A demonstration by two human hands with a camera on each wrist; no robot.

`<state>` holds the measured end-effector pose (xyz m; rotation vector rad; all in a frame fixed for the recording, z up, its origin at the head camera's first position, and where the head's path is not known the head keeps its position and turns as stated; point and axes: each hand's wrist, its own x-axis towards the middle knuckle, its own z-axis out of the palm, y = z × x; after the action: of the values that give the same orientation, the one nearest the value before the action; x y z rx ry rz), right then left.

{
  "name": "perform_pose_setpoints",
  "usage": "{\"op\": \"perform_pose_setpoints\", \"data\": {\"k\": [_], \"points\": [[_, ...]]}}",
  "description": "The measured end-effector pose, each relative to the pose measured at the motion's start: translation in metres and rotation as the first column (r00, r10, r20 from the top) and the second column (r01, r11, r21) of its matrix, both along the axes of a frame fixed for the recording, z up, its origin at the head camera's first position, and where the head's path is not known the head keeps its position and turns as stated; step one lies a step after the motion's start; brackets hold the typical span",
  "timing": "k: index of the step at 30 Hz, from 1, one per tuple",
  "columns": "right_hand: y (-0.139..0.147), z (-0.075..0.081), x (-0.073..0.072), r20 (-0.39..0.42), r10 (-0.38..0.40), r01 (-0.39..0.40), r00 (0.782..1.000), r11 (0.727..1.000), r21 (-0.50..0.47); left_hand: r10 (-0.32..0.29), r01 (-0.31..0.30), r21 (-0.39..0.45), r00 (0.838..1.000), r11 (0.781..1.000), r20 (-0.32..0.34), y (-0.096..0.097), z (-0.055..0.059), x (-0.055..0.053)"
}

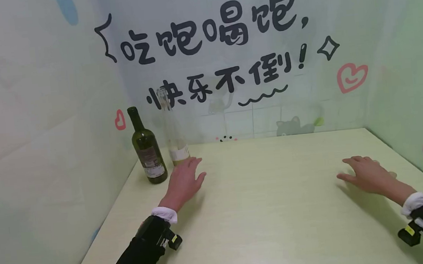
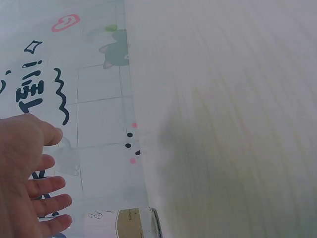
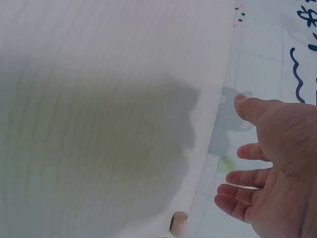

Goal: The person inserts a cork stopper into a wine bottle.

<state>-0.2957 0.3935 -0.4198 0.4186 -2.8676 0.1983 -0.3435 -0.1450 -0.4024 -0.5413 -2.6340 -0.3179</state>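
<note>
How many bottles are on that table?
2. A dark green bottle stands at the table's back left corner, and a clear bottle stands just right of it, by the left hand. None other shows.

2 bottles (image 1: 161,147) on table (image 1: 271,210), far-left
</note>
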Motion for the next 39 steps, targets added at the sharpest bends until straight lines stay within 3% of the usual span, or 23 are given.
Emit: {"op": "perform_pose_setpoints", "data": {"k": [4, 7, 13, 18, 26, 35, 39], "points": [[0.018, -0.006, -0.007, -0.003, -0.048, 0.048, 0.999, 0.999, 0.007, 0.044, -0.037, 0.123, 0.998, 0.992, -0.054, -0.002, 0.006, -0.007], [0.028, -0.01, -0.009, -0.017, -0.082, 0.083, 0.996, 0.996, 0.019, 0.076, -0.053, 0.23, 0.993, 0.972, -0.092, -0.006, 0.012, -0.015], [0.042, -0.011, -0.01, 0.0, -0.176, 0.176, 0.984, 0.984, 0.027, 0.167, -0.1, 0.433, 0.979, 0.896, -0.12, -0.015, 0.032, -0.033], [0.056, -0.01, -0.009, 0.027, -0.245, 0.245, 0.969, 0.969, 0.029, 0.201, -0.101, 0.541, 0.971, 0.835, -0.127, -0.02, 0.051, -0.046], [0.076, -0.018, -0.01, 0.091, -0.264, 0.266, 0.96, 0.964, -0.008, 0.194, -0.103, 0.643, 0.978, 0.759, -0.072, -0.021, 0.068, -0.067], [0.088, -0.024, -0.022, 0.084, -0.264, 0.266, 0.961, 0.964, -0.014, 0.208, -0.12, 0.691, 0.977, 0.713, -0.045, -0.021, 0.084, -0.092], [0.087, -0.022, -0.023, 0.099, -0.267, 0.27, 0.959, 0.963, -0.015, 0.225, -0.147, 0.72, 0.974, 0.679, -0.013, -0.022, 0.085, -0.101]]}}
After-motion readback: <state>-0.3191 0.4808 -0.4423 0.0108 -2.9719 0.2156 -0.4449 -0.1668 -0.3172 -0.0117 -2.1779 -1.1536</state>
